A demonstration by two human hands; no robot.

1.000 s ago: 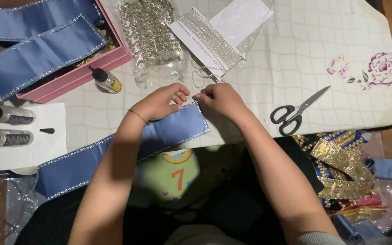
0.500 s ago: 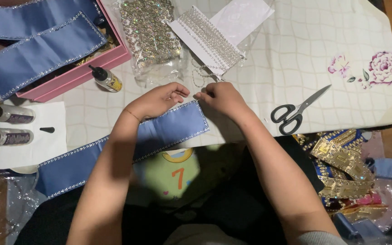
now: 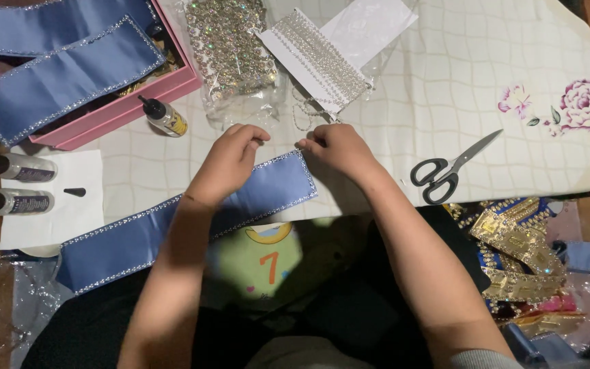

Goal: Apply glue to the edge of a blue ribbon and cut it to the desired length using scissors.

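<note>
A blue satin ribbon edged with rhinestone trim lies across the near edge of the table, running down to the left. My left hand rests on its upper edge with fingers curled and pinched at the top border. My right hand pinches at the ribbon's top right corner, close to a thin strand of rhinestone chain. Whether the strand is in my fingers is hard to tell.
Black-handled scissors lie to the right. A small glue bottle lies beside a pink box holding more blue ribbons. Rhinestone trim in bags and on a white card sit ahead. Two tubes lie at left.
Both hands have shifted slightly along the ribbon's top edge, and my left hand's fingers have curled in more. The ribbon has stayed in place.
</note>
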